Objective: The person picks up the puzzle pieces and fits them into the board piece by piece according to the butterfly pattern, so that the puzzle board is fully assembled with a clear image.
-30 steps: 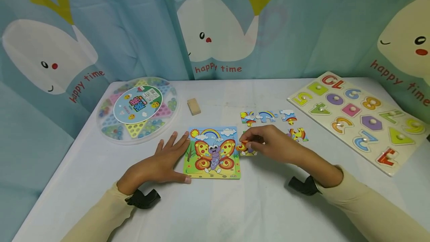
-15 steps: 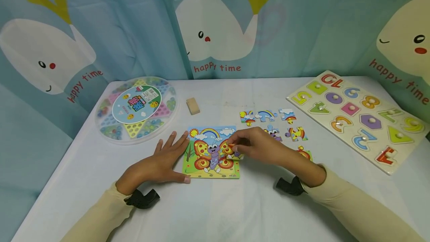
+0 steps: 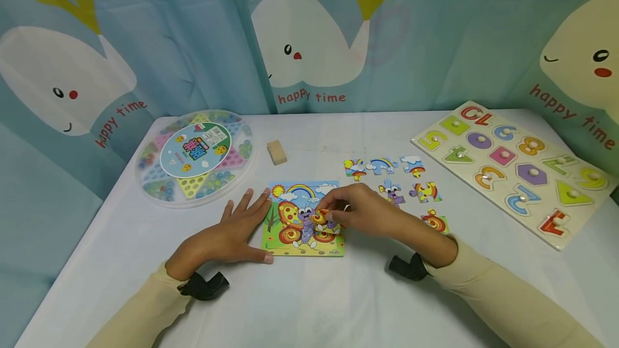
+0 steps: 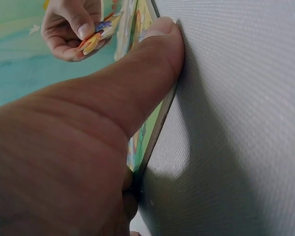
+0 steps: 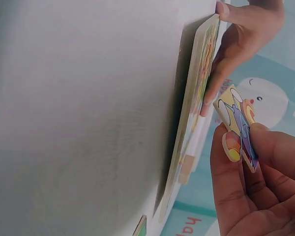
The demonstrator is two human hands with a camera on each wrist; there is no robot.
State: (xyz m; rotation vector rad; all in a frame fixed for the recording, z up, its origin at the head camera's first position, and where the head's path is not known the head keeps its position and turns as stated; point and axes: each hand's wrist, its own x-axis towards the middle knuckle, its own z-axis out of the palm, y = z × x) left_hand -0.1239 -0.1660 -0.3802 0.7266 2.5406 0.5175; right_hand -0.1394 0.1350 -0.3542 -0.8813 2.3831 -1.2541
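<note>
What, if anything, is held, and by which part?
A puzzle piece, pinched at one side by the right grip, yellow end free; left grip rests on the board.

A whale-print curtain (image 3: 445,42) lettered "happy time" hangs behind the white tablecloth (image 3: 300,299) — there, a round Chinese checkers set (image 3: 195,148) lies at left, a small wooden block (image 3: 277,152) near it, and a number-and-shape peg board (image 3: 580,215) slanted at right.

puzzle board (image 3: 303,220): green, blue, red-dotted yellow | puzzle piece (image 5: 240,123): purple, orange, yellow | block (image 3: 277,152): tan | curtain (image 3: 425,58): teal, whale-print
</note>
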